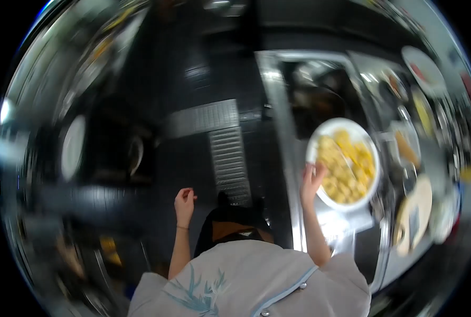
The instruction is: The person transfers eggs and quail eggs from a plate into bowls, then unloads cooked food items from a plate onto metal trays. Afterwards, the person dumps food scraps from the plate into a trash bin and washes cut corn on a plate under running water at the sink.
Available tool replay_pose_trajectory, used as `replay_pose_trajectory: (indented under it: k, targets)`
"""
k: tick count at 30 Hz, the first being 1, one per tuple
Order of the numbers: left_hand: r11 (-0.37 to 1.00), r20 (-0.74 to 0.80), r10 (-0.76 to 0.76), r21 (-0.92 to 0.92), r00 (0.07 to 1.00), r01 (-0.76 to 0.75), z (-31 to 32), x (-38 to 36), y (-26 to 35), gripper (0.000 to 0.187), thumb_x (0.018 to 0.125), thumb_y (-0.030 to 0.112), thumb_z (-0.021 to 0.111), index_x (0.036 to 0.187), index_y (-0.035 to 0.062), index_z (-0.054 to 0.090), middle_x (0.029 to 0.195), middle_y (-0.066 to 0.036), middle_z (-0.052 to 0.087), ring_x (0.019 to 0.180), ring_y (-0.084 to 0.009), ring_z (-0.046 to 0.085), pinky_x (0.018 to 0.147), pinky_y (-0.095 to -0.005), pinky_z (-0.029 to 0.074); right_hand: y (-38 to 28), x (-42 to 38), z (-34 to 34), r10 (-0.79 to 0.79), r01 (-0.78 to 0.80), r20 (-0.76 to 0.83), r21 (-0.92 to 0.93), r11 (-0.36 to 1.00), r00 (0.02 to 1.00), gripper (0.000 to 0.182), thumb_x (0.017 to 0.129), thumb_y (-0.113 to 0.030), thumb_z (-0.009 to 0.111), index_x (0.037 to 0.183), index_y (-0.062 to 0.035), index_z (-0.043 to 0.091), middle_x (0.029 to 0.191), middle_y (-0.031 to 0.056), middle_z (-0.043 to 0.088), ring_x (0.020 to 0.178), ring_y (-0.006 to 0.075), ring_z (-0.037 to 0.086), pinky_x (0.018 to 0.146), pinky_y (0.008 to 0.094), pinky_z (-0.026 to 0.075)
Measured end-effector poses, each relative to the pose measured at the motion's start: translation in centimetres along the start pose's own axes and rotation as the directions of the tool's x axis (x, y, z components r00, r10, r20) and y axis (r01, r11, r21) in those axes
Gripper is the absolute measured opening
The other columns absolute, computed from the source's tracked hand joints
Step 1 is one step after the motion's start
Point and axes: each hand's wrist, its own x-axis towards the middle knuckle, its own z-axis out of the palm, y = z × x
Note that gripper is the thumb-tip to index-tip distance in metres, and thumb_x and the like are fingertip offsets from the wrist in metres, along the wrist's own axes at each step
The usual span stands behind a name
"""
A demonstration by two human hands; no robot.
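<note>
My right hand (313, 182) grips the left rim of a large white bowl (347, 206), the thumb and fingers pinched at its edge. Yellow chunks of food (346, 169) fill the bowl; blur hides their exact kind. A thin pale utensil handle (346, 158) seems to lie among the pieces. The bowl is over the metal counter (293, 211) on my right. My left hand (185, 203) hangs over the dark floor, its fingers curled in, and no object shows in it.
Beyond the bowl is a dark recessed basin (325, 100). Plates, containers and a pale wooden board (415, 214) line the right side. A metal floor grate (229, 158) runs ahead of me. At left, a white round dish (74, 148) stands by dark equipment.
</note>
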Motion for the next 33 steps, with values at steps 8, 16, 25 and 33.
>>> replay_pose_trajectory:
  k: [8, 16, 25, 33]
  targets:
    - [0.966, -0.560, -0.254, -0.184, 0.788, 0.181, -25.4, -13.2, -14.3, 0.019, 0.085, 0.015, 0.053, 0.090, -0.0024, 0.057, 0.076, -0.009, 0.061, 0.068, -0.0156, 0.062, 0.062, -0.0270, 0.048, 3.4, -29.1, 18.4, 0.364, -0.223, 0.701, -0.288, 0.931, 0.613, 0.036, 0.083, -0.002, 0.053, 0.113, -0.0019, 0.033, 0.087, 0.0087, 0.049, 0.066, 0.0108, 0.051, 0.055, 0.0211, 0.044]
    - [0.861, -0.773, -0.479, -0.320, 0.416, 0.396, -29.4, -27.9, -22.8, 0.018, 0.084, 0.015, 0.053, 0.089, -0.0019, 0.058, 0.073, -0.010, 0.061, 0.064, -0.0164, 0.061, 0.059, -0.0278, 0.047, 6.4, -33.6, 33.5, 0.312, -0.026, 0.878, -0.325, 0.945, 0.364, 0.033, 0.081, -0.010, 0.056, 0.108, 0.0023, 0.040, 0.085, 0.0100, 0.051, 0.071, 0.0153, 0.053, 0.065, 0.0260, 0.045]
    - [0.774, -0.695, -0.626, -0.495, 0.354, 0.395, -30.9, -23.5, -25.0, 0.019, 0.085, 0.017, 0.053, 0.090, -0.0005, 0.057, 0.075, -0.011, 0.062, 0.067, -0.0180, 0.062, 0.063, -0.0292, 0.046, 4.6, -38.4, 46.3, 0.446, 0.047, 0.871, -0.464, 0.884, 0.206, 0.034, 0.083, -0.016, 0.051, 0.112, -0.0027, 0.038, 0.086, 0.0080, 0.055, 0.067, 0.0134, 0.055, 0.055, 0.0218, 0.041]
    - [0.724, -0.605, -0.689, -0.591, 0.399, 0.355, -36.8, -9.0, -32.0, 0.018, 0.084, 0.016, 0.052, 0.089, -0.0006, 0.058, 0.077, -0.012, 0.063, 0.068, -0.0188, 0.062, 0.064, -0.0307, 0.047, 21.2, -45.7, 58.5, 0.709, 0.050, 0.697, -0.716, 0.696, 0.111, 0.026, 0.082, -0.017, 0.048, 0.105, -0.0046, 0.041, 0.080, 0.0093, 0.056, 0.064, 0.0150, 0.056, 0.048, 0.0254, 0.041]
